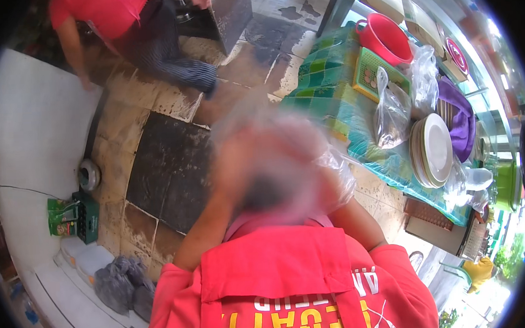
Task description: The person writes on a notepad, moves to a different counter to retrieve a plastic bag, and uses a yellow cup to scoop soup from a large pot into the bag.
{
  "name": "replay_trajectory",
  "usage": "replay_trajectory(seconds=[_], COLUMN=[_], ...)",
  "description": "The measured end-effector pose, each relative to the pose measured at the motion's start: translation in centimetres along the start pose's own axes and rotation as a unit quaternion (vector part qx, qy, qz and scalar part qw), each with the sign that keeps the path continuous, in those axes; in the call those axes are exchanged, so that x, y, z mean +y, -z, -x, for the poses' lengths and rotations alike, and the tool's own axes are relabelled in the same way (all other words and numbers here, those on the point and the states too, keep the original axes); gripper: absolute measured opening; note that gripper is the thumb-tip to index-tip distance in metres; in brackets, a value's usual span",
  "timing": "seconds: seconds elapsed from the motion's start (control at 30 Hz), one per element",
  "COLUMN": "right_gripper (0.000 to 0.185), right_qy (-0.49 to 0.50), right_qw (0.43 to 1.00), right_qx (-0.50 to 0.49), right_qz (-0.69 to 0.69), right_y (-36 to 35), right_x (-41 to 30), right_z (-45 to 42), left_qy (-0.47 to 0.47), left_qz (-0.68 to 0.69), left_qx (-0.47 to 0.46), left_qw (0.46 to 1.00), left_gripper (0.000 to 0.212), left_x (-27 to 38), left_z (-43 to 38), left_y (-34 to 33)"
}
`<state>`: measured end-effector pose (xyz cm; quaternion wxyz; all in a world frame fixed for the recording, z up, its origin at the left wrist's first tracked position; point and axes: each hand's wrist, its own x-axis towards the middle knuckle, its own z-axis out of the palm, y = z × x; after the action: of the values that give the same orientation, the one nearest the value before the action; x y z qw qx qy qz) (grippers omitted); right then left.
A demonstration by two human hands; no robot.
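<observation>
Both of my hands are raised close below the camera and strongly blurred. My left hand [230, 165] grips one side of a clear plastic bag [341, 171]. On the other side, my right hand [328, 185] holds the same bag, whose crinkled film hangs out past the wrist. Something reddish shows through the haze between the hands, with a dark patch lower down; blur hides what it is. My fingers cannot be made out one by one. Below them are my red shirt and a red apron bib [274, 261].
Right, a table with a green checked cloth [328, 67] bears a red basin [385, 37], a green basket [373, 69], plastic bags and stacked plates [435, 148]. A person in red [103, 16] stands ahead. At left are a white panel [37, 109], a green crate [87, 217] and grey bags [119, 283].
</observation>
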<state>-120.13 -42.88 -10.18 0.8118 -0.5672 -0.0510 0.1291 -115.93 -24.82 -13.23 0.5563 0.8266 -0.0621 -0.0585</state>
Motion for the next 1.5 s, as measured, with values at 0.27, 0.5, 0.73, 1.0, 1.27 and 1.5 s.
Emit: replay_trajectory(seconds=[0.27,0.5,0.73,1.0,1.27,1.5], right_gripper=[0.038,0.027,0.034,0.041,0.048,0.055], right_qy=[-0.197,0.131,-0.030,-0.159,-0.217,-0.215], right_qw=[0.947,0.971,0.972,0.943,0.914,0.924], right_qx=[0.034,-0.006,-0.231,-0.240,-0.233,-0.211], right_qz=[-0.253,0.201,0.041,-0.167,-0.251,-0.234], right_y=[-3.3,-10.0,-10.0,-11.8,-11.3,-9.4], right_x=[2.6,0.5,2.9,5.4,4.2,4.0], right_z=[-3.8,-4.2,-12.6,-22.3,-33.0,-38.3], left_qy=[0.091,-0.034,-0.024,0.003,0.052,0.087], left_qz=[0.214,-0.011,0.003,-0.052,-0.012,0.040], left_qx=[0.033,0.054,0.122,0.175,0.210,0.196], left_qw=[0.972,0.998,0.992,0.983,0.976,0.976], left_gripper=[0.008,0.006,0.011,0.013,0.012,0.010], left_x=[-5.5,-10.0,-11.1,-12.9,-11.3,-11.1], left_z=[0.3,0.5,0.3,-5.1,-15.1,-21.0], left_y=[3.7,7.9,11.7,17.5,21.5,24.5])
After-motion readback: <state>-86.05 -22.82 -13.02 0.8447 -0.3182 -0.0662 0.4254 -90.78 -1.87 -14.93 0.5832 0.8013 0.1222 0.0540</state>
